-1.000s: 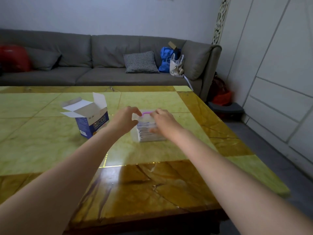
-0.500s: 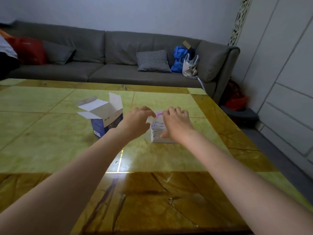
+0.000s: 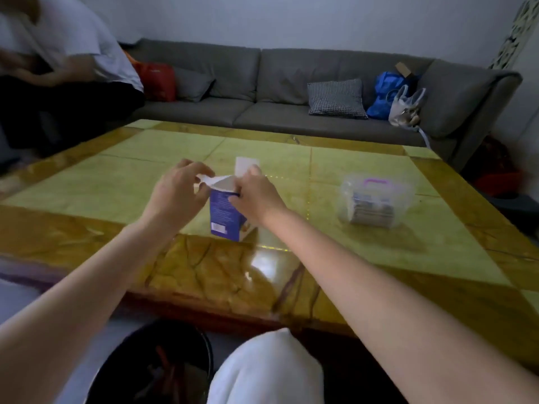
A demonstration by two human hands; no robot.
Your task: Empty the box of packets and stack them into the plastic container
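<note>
A blue and white cardboard box [image 3: 226, 215] stands upright on the yellow-green table [image 3: 145, 182], its top flaps raised. My left hand [image 3: 179, 189] pinches a white flap on the box's left side. My right hand [image 3: 255, 192] grips the box's upper right edge beside the tall rear flap. To the right stands the clear plastic container [image 3: 376, 199] with a purple handle on its lid; a stack of packets [image 3: 372, 209] shows through its wall. Neither hand touches the container.
A grey sofa [image 3: 262, 91] with a checked cushion [image 3: 337, 97] and a blue bag [image 3: 385, 94] runs behind the table. Another person [image 3: 58, 74] sits at the far left. A black bin [image 3: 157, 365] sits on the floor below, beside my white-clad knee [image 3: 268, 371].
Both hands left the plastic container and moved to the box, which now stands nearer the front edge. The view swung left and down, so the container lies to the right.
</note>
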